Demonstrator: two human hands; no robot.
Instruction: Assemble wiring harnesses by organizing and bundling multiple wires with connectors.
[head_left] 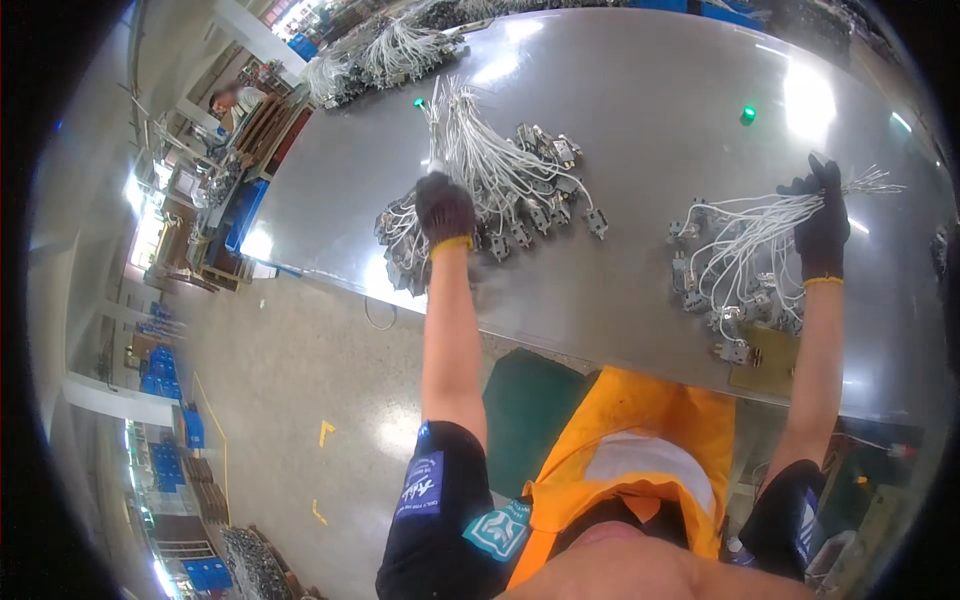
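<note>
Both my hands wear dark gloves with yellow cuffs. At the right of the metal table, my right hand [822, 222] is closed round a bundle of white wires [765, 215]. Their free ends stick out past it to the right, and small grey metal connectors [695, 285] hang from the other ends onto the tabletop. My left hand [445, 208] is closed on white wires at the left edge of a larger heap. That heap is a fan of white wires [480, 145] with grey connectors [540, 215] spread along its near and right sides. The left fingertips are partly hidden.
The shiny metal table [640, 110] has a green light spot [748, 115] on it. A brass-coloured plate [765, 358] lies at its near edge. More wire bundles [400, 55] are piled at the far left. Beyond, a person [238, 103] is at another bench.
</note>
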